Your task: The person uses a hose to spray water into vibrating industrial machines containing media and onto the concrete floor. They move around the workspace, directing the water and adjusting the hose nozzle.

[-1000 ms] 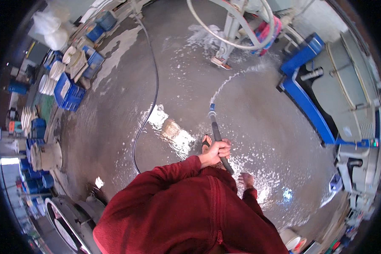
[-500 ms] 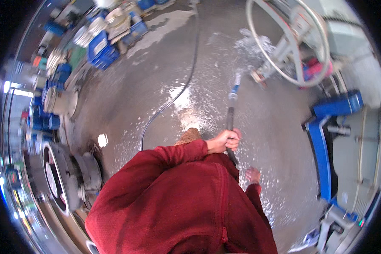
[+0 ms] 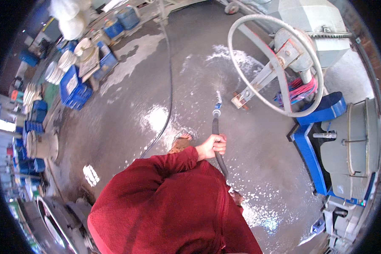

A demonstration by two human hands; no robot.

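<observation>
My left hand (image 3: 211,146) is closed around a dark hose (image 3: 215,126), in front of my red jacket. The hose's blue-tipped nozzle (image 3: 217,106) points away from me, and a short jet of water (image 3: 219,95) leaves it toward the wet floor (image 3: 258,144). Below my hand the hose bends down behind the jacket. At the jacket's right edge a small dark patch of skin (image 3: 236,197) shows; whether it is my right hand or a foot I cannot tell. A bare foot (image 3: 181,144) stands left of the hose.
A large pale handwheel (image 3: 231,46) on a machine stands ahead right, with a blue-framed machine (image 3: 311,148) nearer. A thin dark hose (image 3: 170,84) crosses the floor. Blue crates (image 3: 75,88) and buckets (image 3: 42,146) line the left; a round grey machine (image 3: 51,224) stands near left.
The view has shifted, and the handwheel shows lower and farther left. My left hand still grips the hose, and its jet looks shorter. My right hand, plain before, no longer shows clearly.
</observation>
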